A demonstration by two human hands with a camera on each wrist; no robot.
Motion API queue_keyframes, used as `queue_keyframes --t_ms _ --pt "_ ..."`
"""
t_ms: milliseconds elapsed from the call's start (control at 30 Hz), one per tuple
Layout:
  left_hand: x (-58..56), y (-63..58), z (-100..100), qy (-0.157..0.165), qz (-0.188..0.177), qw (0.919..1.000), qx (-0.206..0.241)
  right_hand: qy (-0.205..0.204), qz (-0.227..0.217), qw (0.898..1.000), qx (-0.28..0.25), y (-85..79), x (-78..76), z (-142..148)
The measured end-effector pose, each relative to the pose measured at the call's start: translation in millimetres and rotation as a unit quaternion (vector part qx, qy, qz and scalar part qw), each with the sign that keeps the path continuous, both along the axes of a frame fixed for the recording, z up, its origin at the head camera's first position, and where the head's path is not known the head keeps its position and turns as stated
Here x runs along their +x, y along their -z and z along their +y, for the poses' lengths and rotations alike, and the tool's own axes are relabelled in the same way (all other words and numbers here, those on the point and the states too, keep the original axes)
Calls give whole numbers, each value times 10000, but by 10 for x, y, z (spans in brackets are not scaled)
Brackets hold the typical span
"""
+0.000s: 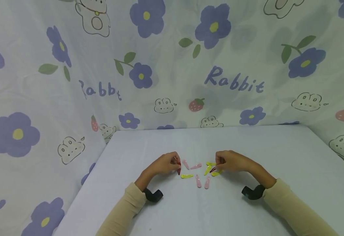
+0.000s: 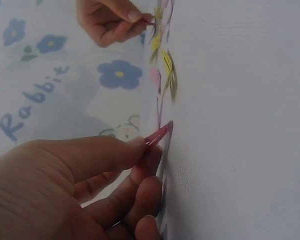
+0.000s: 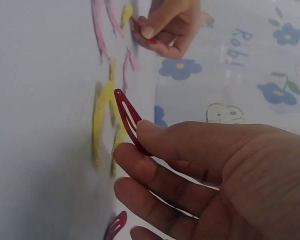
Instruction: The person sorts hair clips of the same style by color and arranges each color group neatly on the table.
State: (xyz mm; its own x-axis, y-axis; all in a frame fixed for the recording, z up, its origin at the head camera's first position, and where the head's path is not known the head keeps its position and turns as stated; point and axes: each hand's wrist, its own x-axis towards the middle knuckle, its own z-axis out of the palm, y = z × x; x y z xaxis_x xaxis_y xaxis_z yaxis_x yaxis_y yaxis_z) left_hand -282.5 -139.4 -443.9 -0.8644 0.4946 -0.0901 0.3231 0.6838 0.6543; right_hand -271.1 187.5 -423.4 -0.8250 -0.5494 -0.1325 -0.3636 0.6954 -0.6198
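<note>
Between thumb and fingers, my left hand (image 1: pixel 166 163) pinches a red snap hair clip (image 2: pixel 160 134), its tip at or just above the white tabletop. My right hand (image 1: pixel 231 160) pinches another red hair clip (image 3: pixel 129 119) by one end, over the yellow clips (image 1: pixel 207 169) on the right. A further red clip (image 3: pixel 116 225) shows below the right fingers in the right wrist view. Pink clips (image 1: pixel 196 166) lie between the two hands, and two more pink clips (image 1: pixel 198 181) lie nearer me. One yellow clip (image 1: pixel 186 176) is just beside the left hand.
The white-covered table (image 1: pixel 166 209) extends around the clips on all sides. A patterned cloth (image 1: pixel 172 65) with flowers and rabbits hangs behind it and at both sides. Each wrist carries a black camera mount (image 1: pixel 154 195).
</note>
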Motion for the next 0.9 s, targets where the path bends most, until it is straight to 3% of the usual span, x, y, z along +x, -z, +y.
queue_keyframes --t_ms 167,367,500,600,700,900 --pt "-15 -25 -31 -141 -16 9996 225 -114 309 9993 -172 -73 3 34" --pt "-40 -82 -104 -533 -68 9964 653 -31 785 9951 -601 -103 15 33" --pt "-41 -93 -217 -831 -15 9899 1148 50 1093 9916 -696 -95 11 -14" --pt "-54 -106 -305 -1042 140 9846 1400 150 1033 9907 -868 -119 1 -59" --pt "-96 -120 -375 -1226 312 9826 1361 221 1070 9886 -1039 -162 -21 -106" --pt "-199 -125 -488 -1509 372 9816 1109 470 1604 9774 -1297 -211 -96 -283"
